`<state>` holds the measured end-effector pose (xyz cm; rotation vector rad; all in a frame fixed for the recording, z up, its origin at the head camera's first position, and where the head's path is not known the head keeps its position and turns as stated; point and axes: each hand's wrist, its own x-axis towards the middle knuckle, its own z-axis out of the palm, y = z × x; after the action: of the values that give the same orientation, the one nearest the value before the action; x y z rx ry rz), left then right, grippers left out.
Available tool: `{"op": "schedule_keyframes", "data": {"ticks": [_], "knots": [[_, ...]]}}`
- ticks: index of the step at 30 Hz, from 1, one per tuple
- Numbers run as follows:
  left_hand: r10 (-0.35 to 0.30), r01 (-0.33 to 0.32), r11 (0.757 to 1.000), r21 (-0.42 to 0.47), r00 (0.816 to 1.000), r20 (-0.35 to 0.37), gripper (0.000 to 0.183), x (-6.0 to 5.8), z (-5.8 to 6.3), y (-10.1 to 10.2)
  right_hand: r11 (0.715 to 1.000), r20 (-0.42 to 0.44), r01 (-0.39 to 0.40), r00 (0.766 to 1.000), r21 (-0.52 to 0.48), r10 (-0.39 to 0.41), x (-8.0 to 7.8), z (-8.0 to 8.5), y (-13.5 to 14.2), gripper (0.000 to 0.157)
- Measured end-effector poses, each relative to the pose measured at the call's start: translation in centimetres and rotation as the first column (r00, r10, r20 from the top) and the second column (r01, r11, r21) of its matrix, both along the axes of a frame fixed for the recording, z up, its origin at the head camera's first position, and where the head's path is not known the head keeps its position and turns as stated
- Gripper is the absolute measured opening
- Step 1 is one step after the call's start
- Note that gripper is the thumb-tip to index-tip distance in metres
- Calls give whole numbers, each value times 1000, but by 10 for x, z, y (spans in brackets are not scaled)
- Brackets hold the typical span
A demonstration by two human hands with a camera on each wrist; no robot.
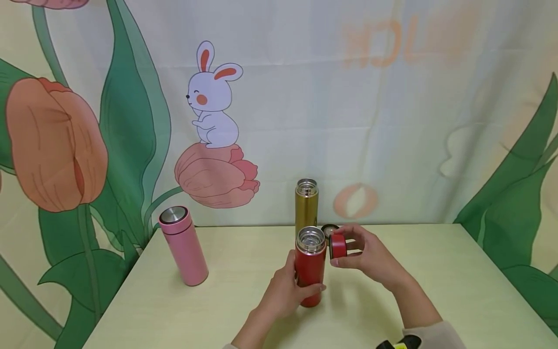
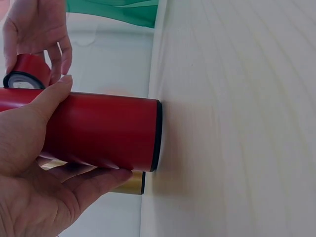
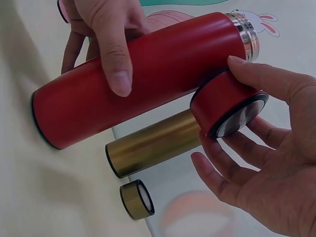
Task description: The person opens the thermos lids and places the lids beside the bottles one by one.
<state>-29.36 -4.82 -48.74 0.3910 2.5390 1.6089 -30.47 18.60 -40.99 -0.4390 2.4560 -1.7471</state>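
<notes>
A red thermos flask [image 1: 310,271] stands upright with its steel mouth uncovered. My left hand [image 1: 285,291] grips its body, the thumb across the near side in the head view. Just right of the flask's neck, my right hand [image 1: 370,254] pinches the red lid [image 1: 338,245] between thumb and fingers. The lid is tipped on its side, off the flask. In the right wrist view, the lid's silvery round top [image 3: 241,118] faces outward, and its other end overlaps the flask's body.
Behind the red flask stands a gold thermos flask [image 1: 306,206], also uncovered. Its gold lid [image 3: 137,199] lies on the table beside it. A pink thermos flask [image 1: 185,249] with its lid on stands at the left. A printed curtain [image 1: 301,111] hangs behind the pale table [image 1: 235,271].
</notes>
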Motion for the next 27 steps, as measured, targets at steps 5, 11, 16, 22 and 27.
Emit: {"op": "schedule_keyframes", "data": {"ticks": [5, 11, 16, 22, 27], "knots": [[-2, 2, 1000, -8, 1000, -9, 75, 1, 0, -1, 1000, 26, -7, 1000, -21, 8, 1, -11, 0, 65], [2, -2, 1000, -10, 1000, 2, 76, 2, 2, -2, 999, 53, -18, 998, -45, 20, 2, -23, -1, 67], [-2, 2, 1000, -5, 1000, 5, 76, 2, 1, -2, 998, 83, -28, 996, -63, 33, 3, -36, -1, 71], [-1, 1, 1000, -28, 1000, 1, 77, 3, 0, -3, 998, 101, -45, 994, -49, 49, 2, -50, 0, 73], [5, -5, 999, -41, 1000, -5, 77, 2, 0, -4, 997, 104, -65, 992, -41, 69, 2, -55, -1, 74]]}}
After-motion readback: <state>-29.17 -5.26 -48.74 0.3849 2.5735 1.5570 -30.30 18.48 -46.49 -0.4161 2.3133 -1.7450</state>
